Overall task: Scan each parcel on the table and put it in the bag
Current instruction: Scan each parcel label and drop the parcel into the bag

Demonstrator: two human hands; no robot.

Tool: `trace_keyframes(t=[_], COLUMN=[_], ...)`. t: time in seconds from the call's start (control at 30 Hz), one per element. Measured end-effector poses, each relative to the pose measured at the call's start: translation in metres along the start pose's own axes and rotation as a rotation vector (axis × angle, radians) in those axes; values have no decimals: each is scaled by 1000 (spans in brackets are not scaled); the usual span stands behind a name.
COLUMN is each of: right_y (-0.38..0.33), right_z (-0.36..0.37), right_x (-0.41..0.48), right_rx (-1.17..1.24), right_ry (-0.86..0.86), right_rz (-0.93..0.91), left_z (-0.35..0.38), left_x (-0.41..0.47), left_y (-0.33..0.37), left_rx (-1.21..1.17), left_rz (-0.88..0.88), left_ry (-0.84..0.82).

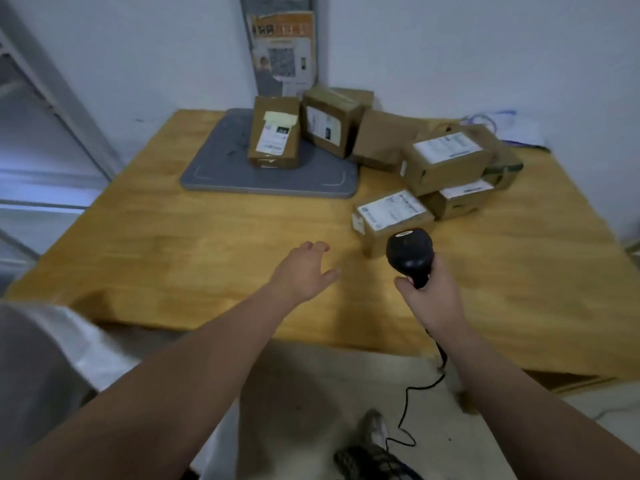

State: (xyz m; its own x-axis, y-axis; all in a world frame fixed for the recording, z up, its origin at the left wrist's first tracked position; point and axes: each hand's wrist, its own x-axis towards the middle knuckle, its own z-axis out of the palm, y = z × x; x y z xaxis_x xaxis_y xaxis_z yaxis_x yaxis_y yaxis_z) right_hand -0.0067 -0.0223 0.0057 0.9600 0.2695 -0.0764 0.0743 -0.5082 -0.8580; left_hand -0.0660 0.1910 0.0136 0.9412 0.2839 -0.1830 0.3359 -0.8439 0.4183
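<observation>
Several brown cardboard parcels with white labels lie on a wooden table (pixel 194 244). The nearest parcel (pixel 388 216) sits just beyond the black barcode scanner (pixel 410 254), which my right hand (pixel 427 296) grips by its handle. My left hand (pixel 306 270) hovers over the table with relaxed fingers, holding nothing, to the left of that parcel. More parcels (pixel 446 161) are stacked at the right rear. Two parcels (pixel 275 133) stand on a grey pad (pixel 221 168). A white bag (pixel 52 348) shows at the lower left, beside the table.
The scanner's black cable (pixel 408 403) hangs down to the floor. A poster stand (pixel 284 46) leans in the wall corner behind the pad. White sheets (pixel 512 129) lie at the far right. A metal shelf frame (pixel 52 109) stands left. A shoe (pixel 375 427) is below.
</observation>
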Motion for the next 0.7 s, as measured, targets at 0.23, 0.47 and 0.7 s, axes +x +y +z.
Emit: trace_keyframes(t=[0.23,0.47,0.7], right_y=[21,28,27], right_z=[-49,-55,-43], right_x=[96,132,145], right_rx=[59,227,303], right_ry=[50,65,-6], right_rz=[126,137,132], left_z=[17,24,21], left_x=[95,156,172], left_y=[69,80,69], left_rx=[-71,88,216], left_rz=[-28,-67,-82], left_ry=[20,-65,-192])
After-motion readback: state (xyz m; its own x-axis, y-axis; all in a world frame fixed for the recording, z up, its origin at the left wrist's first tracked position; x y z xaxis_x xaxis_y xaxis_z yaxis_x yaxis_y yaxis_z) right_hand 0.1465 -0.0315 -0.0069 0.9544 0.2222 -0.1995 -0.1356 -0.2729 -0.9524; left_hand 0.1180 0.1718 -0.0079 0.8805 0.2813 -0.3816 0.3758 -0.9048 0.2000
